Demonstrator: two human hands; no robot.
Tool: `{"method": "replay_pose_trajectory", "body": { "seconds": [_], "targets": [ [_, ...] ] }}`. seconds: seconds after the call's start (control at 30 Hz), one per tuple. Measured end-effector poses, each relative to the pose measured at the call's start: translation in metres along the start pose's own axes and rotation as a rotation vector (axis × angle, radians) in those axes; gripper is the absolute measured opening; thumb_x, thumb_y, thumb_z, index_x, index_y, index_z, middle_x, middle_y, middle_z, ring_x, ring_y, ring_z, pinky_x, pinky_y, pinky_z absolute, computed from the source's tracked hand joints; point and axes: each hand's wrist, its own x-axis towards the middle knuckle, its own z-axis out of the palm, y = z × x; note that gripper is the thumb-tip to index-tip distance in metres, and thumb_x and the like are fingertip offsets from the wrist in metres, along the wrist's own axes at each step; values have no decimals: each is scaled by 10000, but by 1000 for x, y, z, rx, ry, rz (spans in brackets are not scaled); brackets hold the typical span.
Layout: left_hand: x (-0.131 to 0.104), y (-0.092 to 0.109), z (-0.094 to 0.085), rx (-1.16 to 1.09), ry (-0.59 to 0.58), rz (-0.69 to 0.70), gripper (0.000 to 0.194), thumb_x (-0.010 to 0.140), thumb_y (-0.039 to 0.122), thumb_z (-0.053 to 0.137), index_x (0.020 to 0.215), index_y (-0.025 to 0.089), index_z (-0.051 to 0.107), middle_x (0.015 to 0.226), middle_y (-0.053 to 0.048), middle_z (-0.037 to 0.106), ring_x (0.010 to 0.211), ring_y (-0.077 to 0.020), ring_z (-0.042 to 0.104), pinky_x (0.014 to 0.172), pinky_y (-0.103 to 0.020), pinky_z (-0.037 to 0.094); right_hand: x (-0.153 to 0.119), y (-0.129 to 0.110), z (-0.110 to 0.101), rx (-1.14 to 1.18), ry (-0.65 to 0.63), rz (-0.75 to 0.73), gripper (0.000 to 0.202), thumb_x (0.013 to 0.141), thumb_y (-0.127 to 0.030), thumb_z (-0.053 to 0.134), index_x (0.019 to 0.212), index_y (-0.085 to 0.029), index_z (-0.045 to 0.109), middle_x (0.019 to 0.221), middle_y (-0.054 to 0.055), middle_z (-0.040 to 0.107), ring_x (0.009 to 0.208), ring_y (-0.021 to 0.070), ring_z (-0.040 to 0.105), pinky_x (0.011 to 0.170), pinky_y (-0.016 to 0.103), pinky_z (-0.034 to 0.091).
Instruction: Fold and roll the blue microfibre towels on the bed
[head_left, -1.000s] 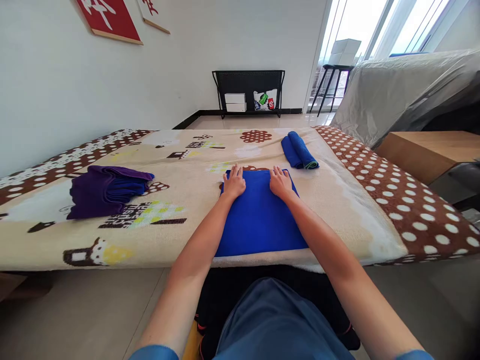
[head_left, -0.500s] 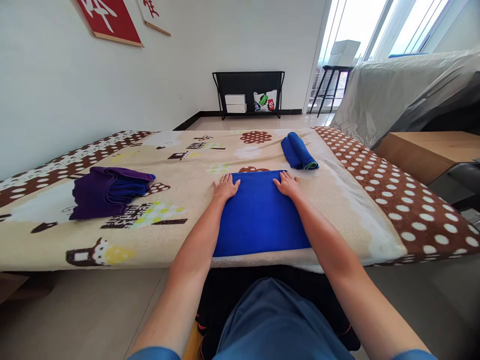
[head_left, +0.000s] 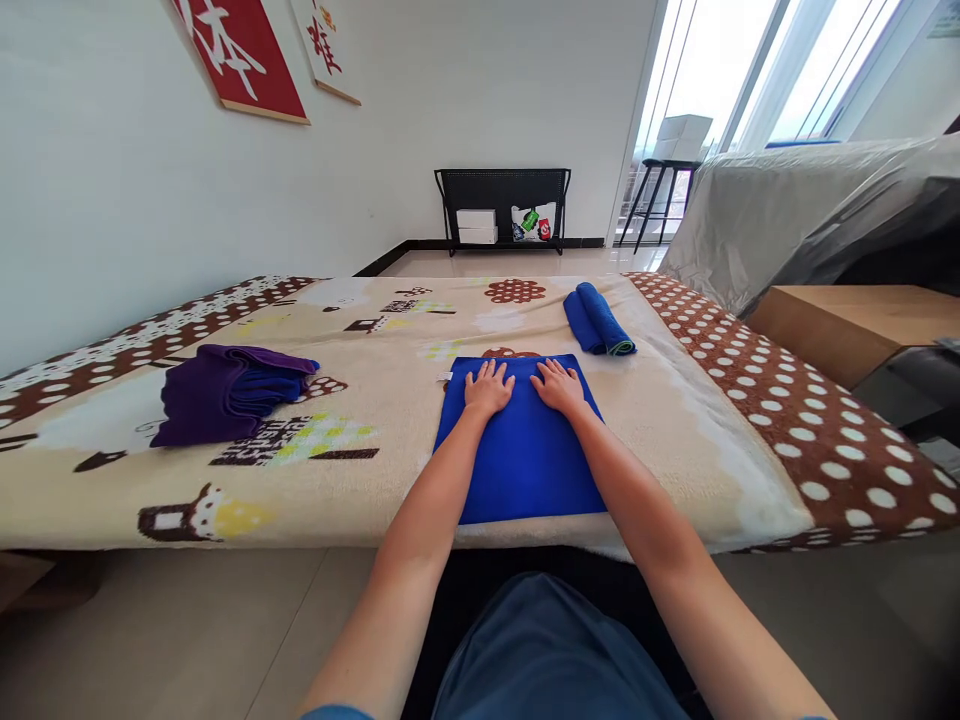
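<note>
Patterned blanket (head_left: pixel 705 450), blue cloth (head_left: pixel 534 460); both hands (head_left: pixel 489 390) (head_left: pixel 559 388) shifted inward

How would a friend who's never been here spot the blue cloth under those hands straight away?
Start from the cream patterned blanket and look along its near edge, around the middle. There a blue cloth lies under the left hand and right hand. Unlike the blue roll or purple-and-blue bundle, it's spread flat, with a white tag near its far left corner.
</note>
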Motion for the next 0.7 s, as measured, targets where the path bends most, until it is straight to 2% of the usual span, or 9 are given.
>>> {"method": "replay_pose_trajectory", "body": {
  "seconds": [0.1,0.2,0.27,0.37,0.47,0.53,0.6,0.7],
  "targets": [
    [0,-28,-11,8,4,-101,678,999,558,181,1587,244,307,1675,-84,195,1558,-264,156,1234,-578,165,0,27,-8,-3,-1,89,627,1038,-509,228,1557,-181,354,1634,104,257,1537,224,211,1228,517,204],
    [4,-45,-21,18,-22,-122,669,996,545,208,1579,238,323,1667,-96,219,1552,-284,172,1216,-619,183,1,39,-14,-11,-8,133,628,1034,-495,253,1547,-151,362,1625,144,266,1527,254,232,1213,546,214],
    [10,-43,-24,28,-39,-107,644,998,504,234,1565,222,350,1655,-113,254,1546,-303,190,1203,-657,167,4,36,-14,-18,-1,139,605,1031,-451,274,1528,-123,383,1620,172,264,1528,276,222,1213,568,188],
    [20,-21,-18,32,-57,-32,615,1003,438,246,1563,205,347,1657,-103,253,1548,-286,185,1217,-634,149,10,15,-8,-26,15,78,576,1028,-375,273,1530,-112,371,1632,166,234,1544,262,172,1231,554,137],
    [28,5,-7,12,-84,85,612,1005,425,253,1579,219,308,1674,-49,209,1552,-227,177,1238,-537,195,15,-10,0,-20,-14,-58,558,1026,-354,264,1560,-207,338,1644,74,244,1541,185,184,1245,470,175],
    [31,10,-2,1,-84,128,604,1007,414,251,1581,234,303,1675,-24,205,1551,-199,179,1247,-500,191,17,-20,4,-17,-41,-120,545,1021,-344,273,1556,-270,348,1640,17,263,1534,146,203,1245,426,199],
    [32,2,-2,-2,-69,125,594,1010,413,242,1578,254,313,1673,-12,217,1550,-195,185,1249,-505,177,19,-18,4,-19,-47,-121,540,1021,-354,274,1551,-289,358,1637,1,270,1532,142,208,1248,428,193],
    [31,-30,-6,5,-41,34,609,1012,453,216,1576,249,321,1667,-42,233,1548,-228,193,1236,-558,172,23,5,-1,-23,-33,-24,574,1033,-442,237,1559,-238,346,1642,58,253,1535,199,204,1238,498,185]
  ]
}}
